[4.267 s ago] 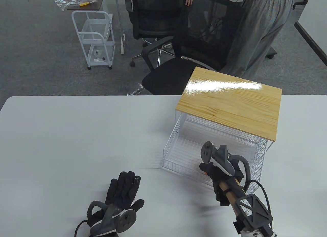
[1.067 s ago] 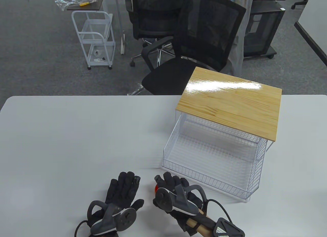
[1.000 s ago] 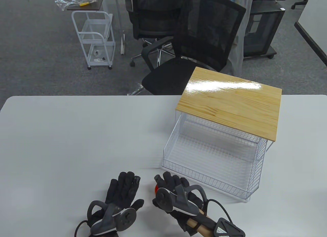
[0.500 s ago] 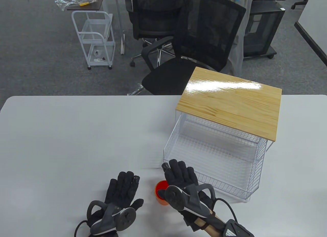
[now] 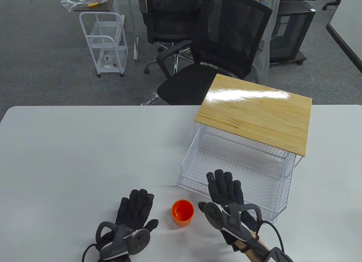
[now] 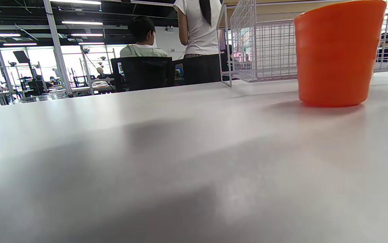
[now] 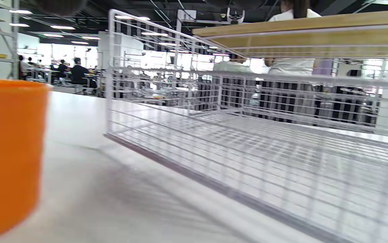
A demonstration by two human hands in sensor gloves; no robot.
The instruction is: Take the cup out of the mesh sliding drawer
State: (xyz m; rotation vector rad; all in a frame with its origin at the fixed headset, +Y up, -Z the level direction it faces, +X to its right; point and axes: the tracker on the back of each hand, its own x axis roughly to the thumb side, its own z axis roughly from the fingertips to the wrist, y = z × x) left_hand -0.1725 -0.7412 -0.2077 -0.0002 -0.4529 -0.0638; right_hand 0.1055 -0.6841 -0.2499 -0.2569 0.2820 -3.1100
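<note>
Cup: the orange cup [image 5: 182, 212] stands upright on the table [image 5: 70, 149], out of the mesh drawer [image 5: 234, 171], between my hands.
My right hand [image 5: 226, 194]: fingers spread flat, holding nothing — just beside the cup.
My left hand [image 5: 133, 214]: flat on the table, empty.
Handling: probably light, stiff, smooth plastic — I'd grip around the side wall.

right hand [image 5: 226, 192] released cup [image 5: 182, 212], moved right

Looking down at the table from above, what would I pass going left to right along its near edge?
Left hand lying flat → orange cup standing upright on the table → right hand, fingers reaching over the front rim of the mesh drawer.
</note>
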